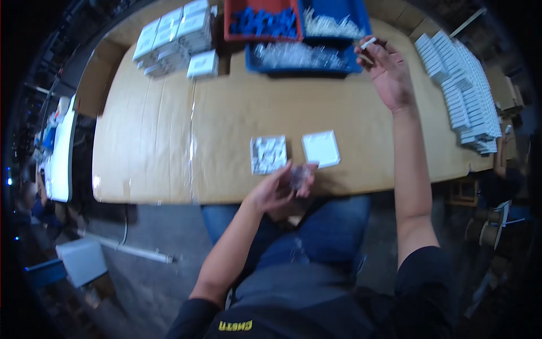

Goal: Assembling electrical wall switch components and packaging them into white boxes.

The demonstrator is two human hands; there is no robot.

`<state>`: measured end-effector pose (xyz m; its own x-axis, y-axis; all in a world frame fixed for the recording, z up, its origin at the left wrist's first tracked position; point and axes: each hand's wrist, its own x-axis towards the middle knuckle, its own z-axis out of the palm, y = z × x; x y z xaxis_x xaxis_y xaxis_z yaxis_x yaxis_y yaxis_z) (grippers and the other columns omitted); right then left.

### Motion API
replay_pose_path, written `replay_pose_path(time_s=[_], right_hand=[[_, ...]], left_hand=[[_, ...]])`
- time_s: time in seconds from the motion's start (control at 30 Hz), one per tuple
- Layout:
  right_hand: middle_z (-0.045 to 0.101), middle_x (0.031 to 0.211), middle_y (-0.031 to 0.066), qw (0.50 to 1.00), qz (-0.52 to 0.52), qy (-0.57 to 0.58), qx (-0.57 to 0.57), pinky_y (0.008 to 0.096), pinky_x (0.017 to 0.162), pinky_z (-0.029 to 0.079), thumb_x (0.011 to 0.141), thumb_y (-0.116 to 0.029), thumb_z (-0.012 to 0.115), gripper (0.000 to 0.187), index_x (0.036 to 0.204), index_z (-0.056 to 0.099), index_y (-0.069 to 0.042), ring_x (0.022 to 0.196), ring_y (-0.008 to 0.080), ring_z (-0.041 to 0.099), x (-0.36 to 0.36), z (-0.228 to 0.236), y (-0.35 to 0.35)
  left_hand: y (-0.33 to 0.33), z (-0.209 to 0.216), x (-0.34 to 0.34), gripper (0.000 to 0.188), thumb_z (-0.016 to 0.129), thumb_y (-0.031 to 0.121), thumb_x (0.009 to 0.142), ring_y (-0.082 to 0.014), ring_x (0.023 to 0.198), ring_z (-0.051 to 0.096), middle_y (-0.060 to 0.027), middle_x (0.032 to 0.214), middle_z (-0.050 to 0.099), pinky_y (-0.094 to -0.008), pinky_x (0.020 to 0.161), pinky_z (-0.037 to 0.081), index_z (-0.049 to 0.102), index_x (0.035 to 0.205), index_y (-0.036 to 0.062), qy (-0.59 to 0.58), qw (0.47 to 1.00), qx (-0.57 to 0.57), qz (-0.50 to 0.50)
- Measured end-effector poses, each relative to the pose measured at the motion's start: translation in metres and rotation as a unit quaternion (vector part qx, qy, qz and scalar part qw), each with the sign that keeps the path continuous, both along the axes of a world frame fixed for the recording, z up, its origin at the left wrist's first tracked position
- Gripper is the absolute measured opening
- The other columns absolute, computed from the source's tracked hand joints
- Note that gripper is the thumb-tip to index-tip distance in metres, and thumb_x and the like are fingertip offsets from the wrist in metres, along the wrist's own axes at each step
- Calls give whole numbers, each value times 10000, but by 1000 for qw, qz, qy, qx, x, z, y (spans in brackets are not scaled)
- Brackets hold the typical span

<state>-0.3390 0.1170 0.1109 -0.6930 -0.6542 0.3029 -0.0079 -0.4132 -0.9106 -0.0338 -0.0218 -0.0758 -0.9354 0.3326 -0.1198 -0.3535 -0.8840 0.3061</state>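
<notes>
At the table's near edge, my left hand (276,189) is curled round a small clear plastic piece (300,177), whose exact kind is hard to make out. My right hand (389,76) is raised at the far right, beside the bins, pinching a small white piece (368,43) between its fingertips. Just beyond my left hand sits an open white box (252,164) filled with small white and clear pieces. To its right lies a shallow white box lid (321,149), apart from the box.
Far across the table stand a red bin (227,35) of blue parts, a blue bin (367,25) of white parts and a blue tray (257,69) of clear plastic parts. White boxes (172,37) are stacked far left; more white boxes (460,85) line the right edge.
</notes>
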Motion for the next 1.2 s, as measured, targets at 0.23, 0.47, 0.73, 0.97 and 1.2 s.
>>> replay_pose_path(time_s=[0.23, 0.47, 0.73, 0.97, 1.2], right_hand=[[709, 1098, 79, 979, 41, -30, 195, 256, 776, 509, 1000, -99, 679, 186, 1169, 712, -30, 984, 122, 676, 122, -85, 19], [687, 967, 2, 937, 33, 101, 333, 242, 732, 477, 972, -59, 710, 118, 1063, 732, 13, 745, 84, 570, 177, -84, 35], [702, 847, 51, 895, 85, 249, 359, 283, 651, 453, 919, -125, 752, 169, 1053, 761, -23, 700, 110, 560, 174, -70, 25], [651, 782, 30, 855, 122, 251, 437, 270, 596, 404, 887, -85, 765, 129, 1000, 766, -23, 650, 96, 486, 173, -48, 12], [673, 811, 68, 861, 162, 260, 406, 317, 689, 452, 882, -99, 763, 135, 982, 752, -9, 748, 154, 565, 169, -63, 10]], left_hand=[[-2, 6, -1, 678, 357, 503, 1123, -211, 931, 666, -103, 1143, 677, -342, 890, 548, 451, 1486, -62, -2, 1000, -3, 30], [0, 3, 9, 621, 366, 506, 1120, -211, 968, 679, -103, 1165, 683, -367, 918, 547, 510, 1424, -16, 0, 999, -40, 31], [1, 6, 11, 570, 416, 507, 1109, -188, 935, 697, -119, 1160, 711, -349, 914, 566, 576, 1335, 9, -7, 996, -71, 48], [1, 11, 15, 529, 415, 499, 1108, -198, 941, 689, -112, 1163, 712, -371, 927, 538, 588, 1326, 49, 9, 993, -106, 47], [2, 10, 14, 506, 443, 491, 1103, -194, 952, 691, -115, 1166, 716, -383, 947, 539, 592, 1319, 59, 9, 993, -113, 42]])
